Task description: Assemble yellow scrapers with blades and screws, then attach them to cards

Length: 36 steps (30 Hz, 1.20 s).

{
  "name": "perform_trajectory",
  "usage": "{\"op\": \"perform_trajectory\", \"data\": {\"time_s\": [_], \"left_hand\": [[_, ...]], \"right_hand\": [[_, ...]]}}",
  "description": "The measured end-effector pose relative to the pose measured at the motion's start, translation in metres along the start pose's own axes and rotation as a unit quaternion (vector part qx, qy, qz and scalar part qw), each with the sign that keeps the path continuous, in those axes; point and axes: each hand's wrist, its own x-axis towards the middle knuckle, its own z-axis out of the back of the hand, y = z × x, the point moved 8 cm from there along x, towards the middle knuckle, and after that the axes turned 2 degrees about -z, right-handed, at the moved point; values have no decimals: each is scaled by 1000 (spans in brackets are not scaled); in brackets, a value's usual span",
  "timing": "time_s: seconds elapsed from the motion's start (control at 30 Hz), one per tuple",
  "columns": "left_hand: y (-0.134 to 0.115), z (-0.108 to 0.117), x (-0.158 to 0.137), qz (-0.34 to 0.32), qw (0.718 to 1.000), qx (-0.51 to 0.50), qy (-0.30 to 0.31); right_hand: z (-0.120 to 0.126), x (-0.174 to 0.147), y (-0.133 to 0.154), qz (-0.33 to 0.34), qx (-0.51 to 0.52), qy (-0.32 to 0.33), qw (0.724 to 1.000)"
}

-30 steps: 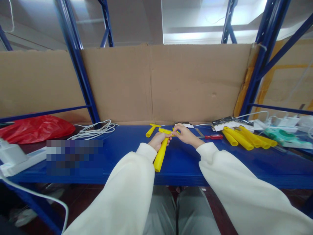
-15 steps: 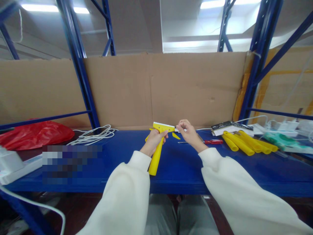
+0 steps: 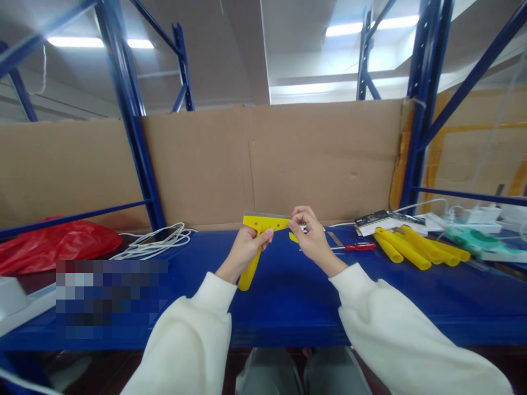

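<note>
My left hand [image 3: 249,247] is closed around a yellow scraper [image 3: 269,223], near where its handle joins the wide head. A thin metal blade [image 3: 263,214] runs along the top edge of the head. The handle slants down toward me, its lower end in the air over the bench. My right hand [image 3: 308,236] pinches the right end of the blade between thumb and fingers, which partly cover it. Behind that hand lies a small yellow piece [image 3: 293,237], partly hidden. A red-handled screwdriver [image 3: 360,247] lies right of my right hand, near a flat metal strip [image 3: 335,238].
Several yellow handles [image 3: 405,248] lie on the right of the blue bench [image 3: 288,307], by a black-and-white packet [image 3: 373,221]. A green-and-white item [image 3: 473,241] is beyond them. On the left are coiled white cable [image 3: 164,241] and a red bag [image 3: 61,244]. Cardboard [image 3: 197,164] stands behind.
The scraper and my left hand have shifted left, and the head's flat face with its holes now shows more. My right fingers have closed in on the blade's end. The view has tilted up slightly.
</note>
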Motion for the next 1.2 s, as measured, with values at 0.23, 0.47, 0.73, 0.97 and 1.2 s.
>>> {"op": "perform_trajectory", "data": {"time_s": [0.23,0.47,0.73,0.97,1.2], "left_hand": [[7,-6,2,29,992,-123,10],[11,-11,2,65,988,-141,21],[13,-14,4,84,984,-159,10],[21,-16,7,119,979,-165,-17],[29,-21,8,153,976,-148,-51]], "right_hand": [[2,0,1,12,-4,-14,1000],[1,1,2,13,-6,-22,1000],[-5,2,-8,-23,-25,-21,999],[-13,5,-26,-65,-93,-13,994],[-14,5,-40,-95,-100,-2,990]]}}
